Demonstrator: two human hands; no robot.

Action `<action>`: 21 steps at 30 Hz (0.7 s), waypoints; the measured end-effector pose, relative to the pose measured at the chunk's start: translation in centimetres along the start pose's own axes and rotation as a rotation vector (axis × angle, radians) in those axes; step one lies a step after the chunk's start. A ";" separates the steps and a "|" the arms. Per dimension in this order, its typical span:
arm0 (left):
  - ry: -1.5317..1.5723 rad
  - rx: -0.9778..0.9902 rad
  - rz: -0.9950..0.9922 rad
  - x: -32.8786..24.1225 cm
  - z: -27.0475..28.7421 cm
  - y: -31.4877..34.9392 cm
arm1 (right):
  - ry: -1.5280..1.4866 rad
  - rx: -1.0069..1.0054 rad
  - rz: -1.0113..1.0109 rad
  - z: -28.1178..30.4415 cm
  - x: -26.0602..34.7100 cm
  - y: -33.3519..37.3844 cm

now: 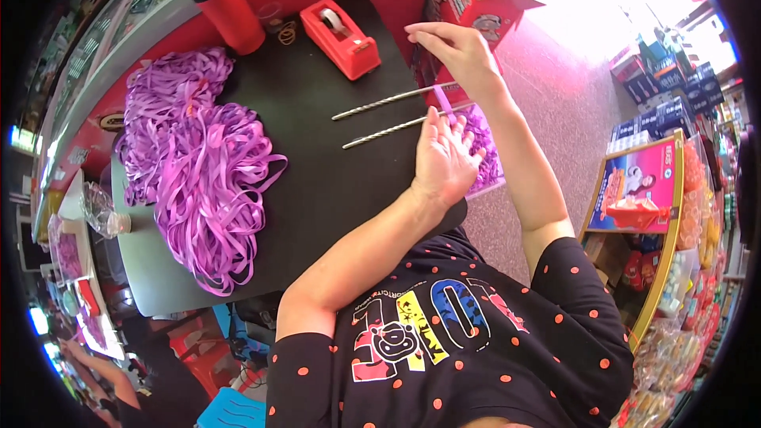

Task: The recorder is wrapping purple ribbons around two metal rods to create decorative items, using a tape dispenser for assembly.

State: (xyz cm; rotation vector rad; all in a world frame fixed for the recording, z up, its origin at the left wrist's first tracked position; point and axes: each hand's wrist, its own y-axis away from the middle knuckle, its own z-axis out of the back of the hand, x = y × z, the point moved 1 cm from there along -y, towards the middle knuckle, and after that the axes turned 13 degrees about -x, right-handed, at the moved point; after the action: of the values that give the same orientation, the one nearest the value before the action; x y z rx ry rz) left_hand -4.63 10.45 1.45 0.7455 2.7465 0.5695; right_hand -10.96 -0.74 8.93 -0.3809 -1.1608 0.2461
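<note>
Two spiral-fluted metal rods, like long drill bits, lie side by side across the table's right edge: the upper rod [380,104] and the lower rod [384,133]. A strip of purple ribbon [442,100] spans between their right ends. Just below it is my left hand [446,157], palm up with its fingers loosely stretched, the tips near the ribbon. Higher up, my right hand [460,51] is raised past the table edge, thumb and fingertips brought together; anything pinched there is too small to make out. Under the left fingers, a pale container [498,183] holds purple ribbon pieces.
A big heap of purple ribbon loops [210,182] covers the left of the black table [317,190]. At the back are a red tumbler [231,14], rubber bands [287,32] and a red tape dispenser [341,38]. A red carton [483,0] and stocked shelves [674,246] stand to the right.
</note>
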 end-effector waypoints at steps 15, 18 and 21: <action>-0.027 0.059 -0.036 0.5 0.5 -1.0 | -0.091 0.344 -0.690 -7.9 -2.1 -7.6; -0.063 0.029 -0.045 0.7 0.5 -1.3 | -0.108 0.324 -0.770 -8.1 -1.9 -7.6; -0.032 0.049 -0.058 0.4 0.7 -1.2 | -0.128 0.295 -0.797 -8.2 -1.0 -7.8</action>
State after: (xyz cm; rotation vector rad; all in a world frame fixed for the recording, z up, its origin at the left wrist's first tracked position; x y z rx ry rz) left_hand -5.30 9.94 0.28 0.6776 2.7513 0.4753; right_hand -3.82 -9.57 8.56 0.3709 -1.2925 -0.2604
